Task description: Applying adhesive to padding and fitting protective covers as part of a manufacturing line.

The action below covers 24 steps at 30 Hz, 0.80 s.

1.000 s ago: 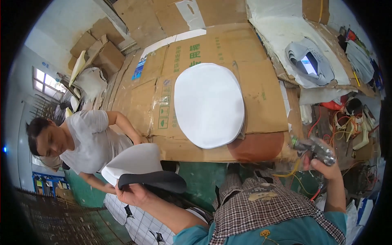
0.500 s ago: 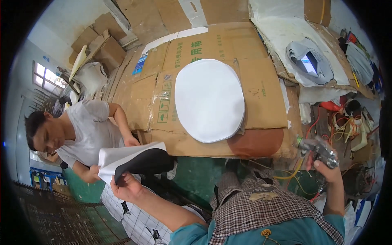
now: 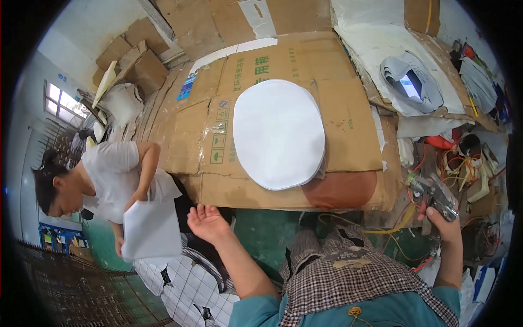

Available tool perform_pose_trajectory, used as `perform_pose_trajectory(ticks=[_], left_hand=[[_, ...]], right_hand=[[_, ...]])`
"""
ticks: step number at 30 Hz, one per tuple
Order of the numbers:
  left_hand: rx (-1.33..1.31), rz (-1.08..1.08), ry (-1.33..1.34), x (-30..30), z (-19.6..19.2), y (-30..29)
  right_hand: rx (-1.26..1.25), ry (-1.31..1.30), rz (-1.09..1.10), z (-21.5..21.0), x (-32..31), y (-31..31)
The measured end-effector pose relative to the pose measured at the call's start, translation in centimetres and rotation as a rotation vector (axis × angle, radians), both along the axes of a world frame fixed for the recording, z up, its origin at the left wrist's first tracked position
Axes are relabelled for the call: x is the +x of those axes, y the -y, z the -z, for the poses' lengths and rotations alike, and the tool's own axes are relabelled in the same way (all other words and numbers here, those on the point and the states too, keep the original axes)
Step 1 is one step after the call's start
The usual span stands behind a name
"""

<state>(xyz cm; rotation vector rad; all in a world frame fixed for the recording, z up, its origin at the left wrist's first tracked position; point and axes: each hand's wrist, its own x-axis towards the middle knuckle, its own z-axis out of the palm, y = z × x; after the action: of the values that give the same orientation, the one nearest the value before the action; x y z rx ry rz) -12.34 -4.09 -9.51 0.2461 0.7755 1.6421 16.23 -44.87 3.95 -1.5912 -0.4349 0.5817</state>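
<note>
My left hand (image 3: 210, 223) is open, palm up with fingers spread, just off the table's front edge. It holds nothing. At the right, my right hand (image 3: 438, 217) grips a metal spray gun (image 3: 435, 192) with a yellow hose at it. On the cardboard-covered table (image 3: 348, 122) between them lies a white rounded-oval padded piece (image 3: 279, 133), apart from both hands. To the left, a co-worker (image 3: 122, 169) holds a white sheet-like piece (image 3: 152, 230) in both hands, a short way from my left hand.
A brownish-red patch (image 3: 340, 189) marks the table's front edge. At the back right, a grey bundle (image 3: 436, 82) with a lit phone (image 3: 409, 87) rests on a side bench. Tangled hoses (image 3: 455, 163) hang below it. White grid-patterned material (image 3: 188, 289) lies lower left.
My left hand has let go of the white piece with its black underside and moved right. The co-worker has drawn that piece toward their body. My right hand with the spray gun moved slightly right.
</note>
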Motion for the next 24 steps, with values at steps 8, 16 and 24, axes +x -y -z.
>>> perform_pose_trajectory(ticks=[8, 16, 24], left_hand=[[-0.230, 0.332, -0.513, 5.6, 9.0, 0.4], [0.083, 0.437, -1.533, 11.4, 15.3, 0.3], [0.148, 0.355, -1.914, 12.2, 13.2, 0.8]], right_hand=[[-0.027, -0.119, -0.407, 0.6, -0.1, -0.1], [0.160, -0.036, -0.150, 2.0, 1.1, -4.1], [0.095, -0.073, -0.279, 2.1, 2.5, -1.4]])
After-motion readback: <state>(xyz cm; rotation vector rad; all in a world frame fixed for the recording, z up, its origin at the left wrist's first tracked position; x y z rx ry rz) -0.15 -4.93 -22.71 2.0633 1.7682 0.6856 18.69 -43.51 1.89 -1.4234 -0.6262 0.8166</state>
